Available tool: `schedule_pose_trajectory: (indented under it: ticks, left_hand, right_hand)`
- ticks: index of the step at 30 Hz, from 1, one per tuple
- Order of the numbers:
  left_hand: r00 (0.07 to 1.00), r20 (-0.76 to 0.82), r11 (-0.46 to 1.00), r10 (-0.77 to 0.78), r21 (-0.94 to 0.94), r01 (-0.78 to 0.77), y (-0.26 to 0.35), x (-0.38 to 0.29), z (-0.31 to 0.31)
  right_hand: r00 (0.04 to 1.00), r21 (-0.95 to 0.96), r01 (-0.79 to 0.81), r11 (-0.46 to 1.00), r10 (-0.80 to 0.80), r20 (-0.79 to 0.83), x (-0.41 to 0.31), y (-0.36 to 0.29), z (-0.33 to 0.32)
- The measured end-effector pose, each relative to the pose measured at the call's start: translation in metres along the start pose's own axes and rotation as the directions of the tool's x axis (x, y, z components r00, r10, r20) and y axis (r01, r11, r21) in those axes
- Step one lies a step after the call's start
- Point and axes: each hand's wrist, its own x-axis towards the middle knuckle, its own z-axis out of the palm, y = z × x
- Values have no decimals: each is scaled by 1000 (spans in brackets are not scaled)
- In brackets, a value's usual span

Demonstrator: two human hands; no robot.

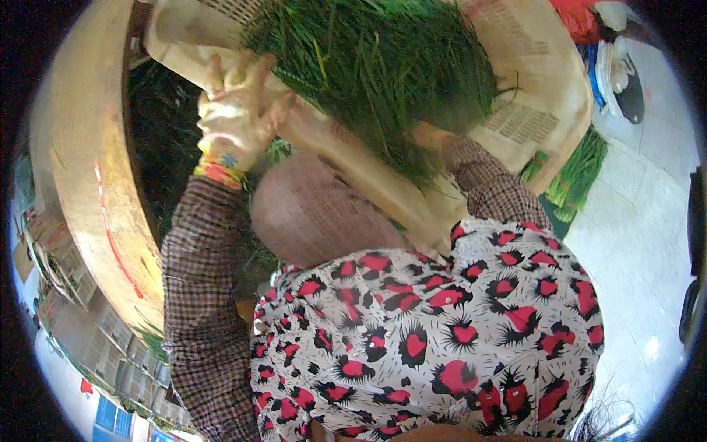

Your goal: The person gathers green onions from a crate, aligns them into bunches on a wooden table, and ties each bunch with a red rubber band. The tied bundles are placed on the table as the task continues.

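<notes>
Long, thin leafy greens [381, 72], which look like chives, fill a beige slotted plastic crate [353, 160] tilted before me. My left hand [237, 105] wears a pale glove with a flowered cuff. It lies over the crate's near-left rim, with its fingers bent across the edge; motion blurs it. My right hand [433, 135] reaches inside the crate at its near-right end. Leaves cover its fingers, so its grip is hidden.
A yellowish table edge [94, 166] curves along the left, with dark greens beside it. On the pale tiled floor [635, 221] at right lie tied green bundles [577, 177]. Stacked crates [105, 326] stand at lower left. My knee [320, 210] is below the crate.
</notes>
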Motion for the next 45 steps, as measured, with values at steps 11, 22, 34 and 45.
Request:
schedule_pose_trajectory:
  ticks: [11, 22, 34, 45]
  left_hand:
    - [991, -100, 996, 86, -27, -89, -14, -1, 18]
    - [985, 147, 971, -89, 232, 53, 10, 5, -16]
    - [704, 558, 895, 439, -206, -396, 66, 39, 10]
    - [418, 906, 974, 62, -146, 173, 116, 50, 25]
  right_hand:
    - [999, 192, -50, 980, 48, 16, -31, -7, -31]
    - [998, 346, -62, 936, 49, 45, -40, -19, -36]
    - [997, 610, -61, 790, 17, 77, -44, -33, -46]
    - [980, 981, -107, 161, -152, 132, -69, -91, -28]
